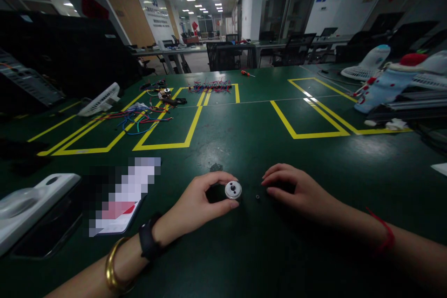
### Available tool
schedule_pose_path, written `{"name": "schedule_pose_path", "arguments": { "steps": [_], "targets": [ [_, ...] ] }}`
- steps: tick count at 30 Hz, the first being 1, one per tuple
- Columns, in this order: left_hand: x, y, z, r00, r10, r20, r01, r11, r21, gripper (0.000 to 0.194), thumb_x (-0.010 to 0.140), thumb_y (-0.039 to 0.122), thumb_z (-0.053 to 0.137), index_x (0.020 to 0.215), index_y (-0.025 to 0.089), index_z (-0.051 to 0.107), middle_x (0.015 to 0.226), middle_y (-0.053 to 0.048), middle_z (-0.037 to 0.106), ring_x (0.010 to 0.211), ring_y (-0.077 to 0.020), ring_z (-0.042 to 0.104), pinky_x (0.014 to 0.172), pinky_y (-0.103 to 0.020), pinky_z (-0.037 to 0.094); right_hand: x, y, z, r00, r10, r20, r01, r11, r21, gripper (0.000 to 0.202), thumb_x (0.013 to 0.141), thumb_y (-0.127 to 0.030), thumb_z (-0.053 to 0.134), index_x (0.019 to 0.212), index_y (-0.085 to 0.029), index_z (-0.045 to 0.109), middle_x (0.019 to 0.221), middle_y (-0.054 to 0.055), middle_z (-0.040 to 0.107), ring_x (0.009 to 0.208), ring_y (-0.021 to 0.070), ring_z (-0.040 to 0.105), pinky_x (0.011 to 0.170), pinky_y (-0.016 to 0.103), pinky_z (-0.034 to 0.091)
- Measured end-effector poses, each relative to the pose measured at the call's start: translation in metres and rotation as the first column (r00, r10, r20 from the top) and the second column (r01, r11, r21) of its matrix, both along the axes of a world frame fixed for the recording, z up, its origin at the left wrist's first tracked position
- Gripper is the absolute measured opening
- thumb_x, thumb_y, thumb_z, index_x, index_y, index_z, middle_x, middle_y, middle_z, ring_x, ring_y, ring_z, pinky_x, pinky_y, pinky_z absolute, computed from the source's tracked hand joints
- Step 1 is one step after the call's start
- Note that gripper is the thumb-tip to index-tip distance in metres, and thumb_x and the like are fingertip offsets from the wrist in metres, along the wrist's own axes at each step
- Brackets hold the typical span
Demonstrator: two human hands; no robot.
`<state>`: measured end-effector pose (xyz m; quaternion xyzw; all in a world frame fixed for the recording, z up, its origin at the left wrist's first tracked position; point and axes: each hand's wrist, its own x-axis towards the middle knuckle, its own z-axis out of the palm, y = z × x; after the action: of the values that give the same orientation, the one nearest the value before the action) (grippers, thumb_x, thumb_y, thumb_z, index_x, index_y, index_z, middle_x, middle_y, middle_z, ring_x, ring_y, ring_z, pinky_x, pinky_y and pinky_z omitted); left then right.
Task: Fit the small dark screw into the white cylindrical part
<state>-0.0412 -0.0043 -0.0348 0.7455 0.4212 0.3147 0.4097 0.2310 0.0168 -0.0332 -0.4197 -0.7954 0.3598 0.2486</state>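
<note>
Between the thumb and fingers of my left hand (209,195) is a small round silver metal part (233,190), with dark holes in its pale top face. It looks like a small motor and stands upright on the green table (223,251). To its right, a tiny dark ring-shaped piece (257,196) lies on the table, touched by neither hand. My right hand (296,186) rests just right of that piece, its thumb and fingers apart with nothing between them.
Left of my arm lie a phone (129,200) with a blurred screen and a white device (35,205). Loose wires (139,121) and a bundle of red-blue wires (211,86) lie further off, near an orange screwdriver (246,73). A blue snowman-patterned item (387,86) and white fans (366,65) stand right.
</note>
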Motion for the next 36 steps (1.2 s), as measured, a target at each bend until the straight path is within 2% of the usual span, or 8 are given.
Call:
{"name": "schedule_pose_path", "arguments": {
  "steps": [5, 10, 12, 16, 19, 25, 31, 36],
  "targets": [
    [0.000, -0.001, -0.003, 1.000, 0.003, 0.002, -0.003, 1.000, -0.005, 0.044, 0.076, 0.023, 0.077, 0.116, 0.021, 0.060, 0.112, -0.006, 0.066, 0.103, -0.0231, 0.063, 0.092, -0.037, 0.049, -0.010, -0.011, -0.003, 0.982, 0.071, 0.175, -0.105, 0.976, 0.192, 0.027, 0.078, -0.025, 0.071, 0.104, -0.024, 0.069, 0.113, 0.007, 0.061, 0.106, 0.0249, 0.054, 0.091, 0.044, 0.044],
    [0.003, -0.001, -0.002, 1.000, 0.003, -0.015, -0.003, 1.000, -0.009, 0.029, 0.079, 0.022, 0.074, 0.106, 0.020, 0.063, 0.105, -0.005, 0.068, 0.097, -0.0223, 0.063, 0.088, -0.036, 0.050, -0.015, -0.010, -0.003, 0.965, 0.051, 0.257, -0.112, 0.967, 0.228, 0.018, 0.081, -0.029, 0.069, 0.099, -0.026, 0.071, 0.111, 0.006, 0.063, 0.103, 0.0252, 0.054, 0.087, 0.045, 0.042],
    [0.004, 0.000, -0.001, 1.000, -0.004, -0.011, 0.004, 1.000, -0.004, 0.030, 0.079, 0.022, 0.074, 0.106, 0.020, 0.063, 0.105, -0.005, 0.068, 0.097, -0.0220, 0.063, 0.088, -0.035, 0.050, -0.017, -0.009, -0.001, 0.972, 0.056, 0.228, -0.106, 0.971, 0.213, 0.013, 0.084, -0.027, 0.067, 0.095, -0.026, 0.071, 0.108, 0.005, 0.064, 0.101, 0.0235, 0.055, 0.087, 0.043, 0.043],
    [0.003, 0.001, -0.001, 1.000, -0.019, -0.018, 0.019, 1.000, 0.008, 0.029, 0.079, 0.023, 0.075, 0.106, 0.020, 0.064, 0.104, -0.004, 0.068, 0.097, -0.0216, 0.063, 0.087, -0.034, 0.049, -0.024, -0.007, 0.011, 0.998, 0.055, -0.019, -0.053, 0.992, 0.113, 0.012, 0.088, -0.022, 0.061, 0.099, -0.021, 0.068, 0.103, 0.005, 0.064, 0.094, 0.0175, 0.059, 0.083, 0.033, 0.048],
    [0.002, 0.001, -0.002, 0.999, -0.030, -0.023, 0.030, 1.000, 0.009, 0.027, 0.079, 0.024, 0.075, 0.104, 0.021, 0.064, 0.102, -0.003, 0.068, 0.095, -0.0211, 0.063, 0.085, -0.032, 0.048, -0.036, -0.008, 0.024, 0.990, 0.091, -0.105, -0.078, 0.989, 0.128, 0.013, 0.087, -0.020, 0.064, 0.099, -0.019, 0.068, 0.100, 0.005, 0.065, 0.093, 0.0164, 0.061, 0.082, 0.030, 0.048],
    [0.002, 0.001, -0.005, 0.999, -0.026, -0.020, 0.027, 0.999, 0.034, 0.033, 0.079, 0.024, 0.075, 0.110, 0.022, 0.063, 0.105, -0.002, 0.068, 0.096, -0.0214, 0.062, 0.085, -0.031, 0.047, -0.060, -0.008, 0.031, 0.984, 0.148, -0.095, -0.132, 0.979, 0.154, 0.015, 0.088, -0.022, 0.063, 0.101, -0.018, 0.069, 0.096, 0.004, 0.068, 0.089, 0.0161, 0.062, 0.078, 0.028, 0.048],
    [0.002, 0.002, -0.007, 1.000, -0.020, -0.020, 0.021, 0.998, 0.054, 0.033, 0.078, 0.026, 0.076, 0.109, 0.022, 0.064, 0.105, -0.002, 0.068, 0.097, -0.0215, 0.062, 0.086, -0.032, 0.046, -0.065, -0.005, 0.030, 0.991, 0.135, -0.010, -0.131, 0.974, 0.184, 0.013, 0.087, -0.024, 0.064, 0.097, -0.019, 0.070, 0.090, 0.003, 0.069, 0.083, 0.0162, 0.062, 0.074, 0.029, 0.047],
    [0.002, 0.002, -0.006, 1.000, -0.019, -0.019, 0.020, 0.999, 0.048, 0.032, 0.079, 0.026, 0.076, 0.108, 0.022, 0.064, 0.104, -0.002, 0.068, 0.095, -0.0213, 0.062, 0.085, -0.032, 0.046, -0.066, -0.009, 0.031, 0.988, 0.142, -0.067, -0.130, 0.978, 0.165, 0.015, 0.084, -0.018, 0.064, 0.097, -0.019, 0.072, 0.096, 0.004, 0.069, 0.085, 0.0158, 0.063, 0.074, 0.028, 0.049]
  ]
}}
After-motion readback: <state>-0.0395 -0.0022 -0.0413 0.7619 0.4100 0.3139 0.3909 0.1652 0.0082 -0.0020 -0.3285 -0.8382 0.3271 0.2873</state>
